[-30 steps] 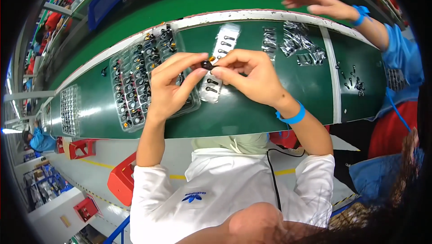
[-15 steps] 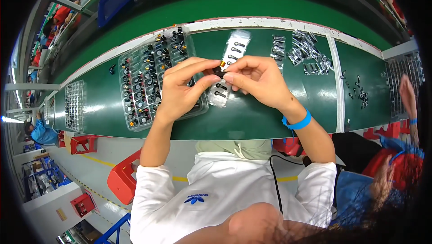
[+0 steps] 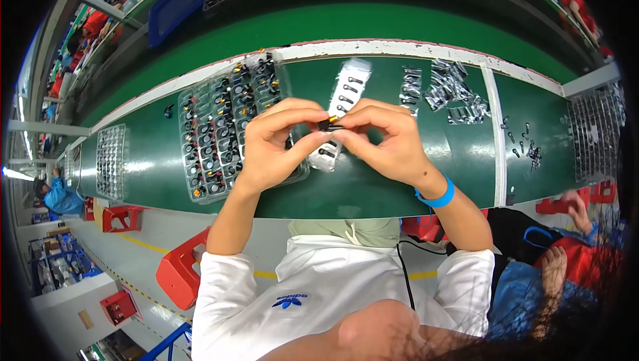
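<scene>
Head view: left hand (image 3: 271, 148) and right hand (image 3: 389, 140) meet, pinched on a small black-and-gold part (image 3: 325, 125) above the desk (image 3: 373, 194).
A slack pinch could drop it onto the pale strip (image 3: 345, 92) beneath or into the loaded tray (image 3: 283, 76) at left.

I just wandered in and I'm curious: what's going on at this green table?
A person in a white shirt works bare-handed: the left hand and right hand together pinch a small black part above the green table. To the left sits a clear tray of assorted pieces; a pale strip lies partly hidden beneath the hands. Shiny packets lie in a pile farther right.
</scene>
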Tool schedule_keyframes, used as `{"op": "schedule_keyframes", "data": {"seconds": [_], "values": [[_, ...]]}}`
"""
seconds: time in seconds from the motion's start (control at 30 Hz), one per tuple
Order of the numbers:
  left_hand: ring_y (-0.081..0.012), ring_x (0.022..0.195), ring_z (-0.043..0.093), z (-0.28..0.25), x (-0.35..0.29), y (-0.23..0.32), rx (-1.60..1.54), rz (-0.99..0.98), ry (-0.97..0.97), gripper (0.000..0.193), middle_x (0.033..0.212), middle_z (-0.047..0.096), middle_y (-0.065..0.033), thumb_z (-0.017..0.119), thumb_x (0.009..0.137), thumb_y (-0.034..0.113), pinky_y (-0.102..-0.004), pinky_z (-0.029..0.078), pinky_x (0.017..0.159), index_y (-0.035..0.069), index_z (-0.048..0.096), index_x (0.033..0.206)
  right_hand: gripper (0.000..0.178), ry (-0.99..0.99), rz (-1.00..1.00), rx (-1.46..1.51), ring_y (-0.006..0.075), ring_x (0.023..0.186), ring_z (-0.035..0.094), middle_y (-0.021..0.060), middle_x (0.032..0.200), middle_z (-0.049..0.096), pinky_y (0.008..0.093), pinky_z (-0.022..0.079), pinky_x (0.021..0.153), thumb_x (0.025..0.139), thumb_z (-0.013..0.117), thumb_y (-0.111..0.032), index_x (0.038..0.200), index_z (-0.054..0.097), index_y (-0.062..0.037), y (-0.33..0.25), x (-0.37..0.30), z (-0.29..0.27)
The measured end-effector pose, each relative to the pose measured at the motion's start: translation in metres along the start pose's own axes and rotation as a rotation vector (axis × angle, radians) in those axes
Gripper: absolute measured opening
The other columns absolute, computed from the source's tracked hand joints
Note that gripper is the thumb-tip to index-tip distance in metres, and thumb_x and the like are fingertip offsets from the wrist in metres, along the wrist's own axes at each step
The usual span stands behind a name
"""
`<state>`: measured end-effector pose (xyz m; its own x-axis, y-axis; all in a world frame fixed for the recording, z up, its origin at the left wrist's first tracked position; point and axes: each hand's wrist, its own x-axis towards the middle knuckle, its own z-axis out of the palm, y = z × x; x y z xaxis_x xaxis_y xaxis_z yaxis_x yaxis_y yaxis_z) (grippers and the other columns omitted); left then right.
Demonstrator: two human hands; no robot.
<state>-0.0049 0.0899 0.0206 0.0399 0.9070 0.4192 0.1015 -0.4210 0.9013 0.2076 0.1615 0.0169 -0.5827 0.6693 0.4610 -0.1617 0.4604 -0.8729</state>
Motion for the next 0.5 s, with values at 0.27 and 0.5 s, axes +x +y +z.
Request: {"op": "schedule_keyframes", "data": {"seconds": [0.27, 0.5], "values": [[-0.0234, 0.103, 0.067, -0.0052, -0.0039, -0.0006, 0.014, -0.013, -0.001, 0.03, 0.112, 0.07, -0.0169, 0.077, 0.081, -0.014, -0.0328, 0.055, 0.09, -0.007, 0.073, 0.11, 0.013, 0.049, -0.066, 0.024, 0.0108, 0.065, 0.061, 0.0069, 0.083, 0.07, 0.0253, 0.048, 0.057, 0.084, 0.081, 0.001, 0.095, 0.074, 0.0019, 0.0063, 0.0013, 0.0063], [-0.0234, 0.099, 0.067, -0.0004, -0.0032, 0.001, 0.075, -0.002, 0.027, 0.022, 0.108, 0.07, -0.0163, 0.076, 0.086, -0.009, -0.0334, 0.054, 0.089, -0.006, 0.073, 0.108, 0.01, 0.058, -0.069, 0.012, 0.0099, 0.06, 0.057, 0.0056, 0.081, 0.069, 0.0258, 0.044, 0.054, 0.086, 0.079, -0.001, 0.095, 0.074, 0.001, 0.0033, 0.0006, 0.0054]]}}
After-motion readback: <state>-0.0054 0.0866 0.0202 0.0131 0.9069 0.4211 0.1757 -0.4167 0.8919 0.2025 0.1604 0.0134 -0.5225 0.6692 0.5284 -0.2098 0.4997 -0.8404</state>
